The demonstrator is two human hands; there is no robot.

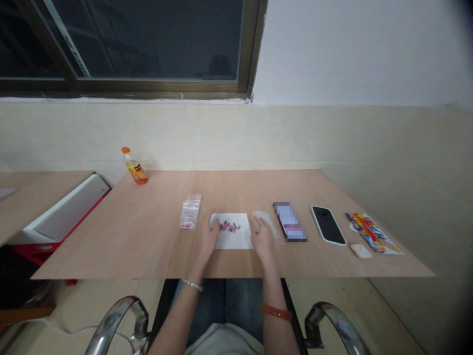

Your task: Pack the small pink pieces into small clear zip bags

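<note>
A white sheet of paper (232, 242) lies on the table in front of me, with a small cluster of pink and dark bits (229, 227) on it, too small to name. My left hand (209, 239) grips the sheet's left edge, thumb on top. At the opposite edge, my right hand (264, 240) has its thumb and curled finger against the paper. Partly behind the right hand lies a clear plastic bag (273, 224). Left of my left hand is a stack of clear bags (191, 212) with some pink showing.
A phone with a lit screen (290, 222), a white-framed phone (328, 225), a white case (360, 251) and a colourful packet (374, 232) lie to the right. An orange drink bottle (136, 170) stands at the back left of the wooden table (121, 236).
</note>
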